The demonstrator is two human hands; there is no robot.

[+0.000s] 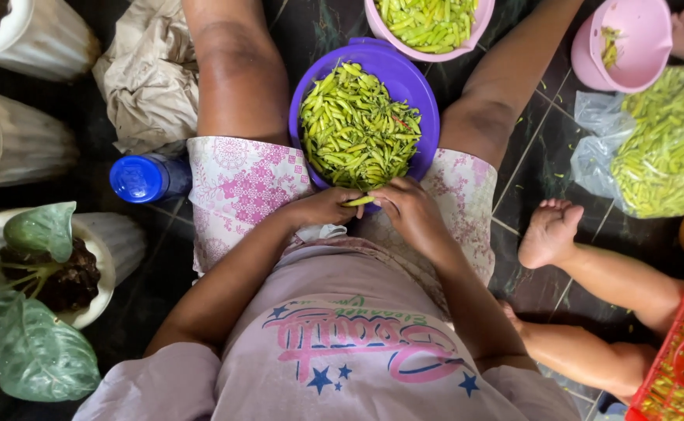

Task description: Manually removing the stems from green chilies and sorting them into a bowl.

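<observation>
Green chilli (360, 200) sits at the centre of the frame, pinched between both hands just below the near rim of the purple basin (427, 105). The left hand (325, 207) holds one end with its fingers curled tight around it; the right hand (410, 209) closes on the other end, its fingertips narrow and bent inward. The basin stands on the dark tiled floor between the person's knees, heaped with green chillies (357, 129). Above it, at the top edge, a pink bowl (482, 19) holds more of them, and a second pink bowl (638, 47) at upper right is almost empty. A clear plastic bag (665, 144) of chillies lies at the right edge, with a child's foot (548, 232) just below and left of it. A blue-capped bottle (141, 178) lies beside the left thigh.

The main risk, as I judge it, is the basin: it is wedged between the legs, so a shifted knee could tip it and spill the heap. The small foot nearby could also kick into the bag. Chilli juice on bare fingers may sting if it reaches the eyes.
</observation>
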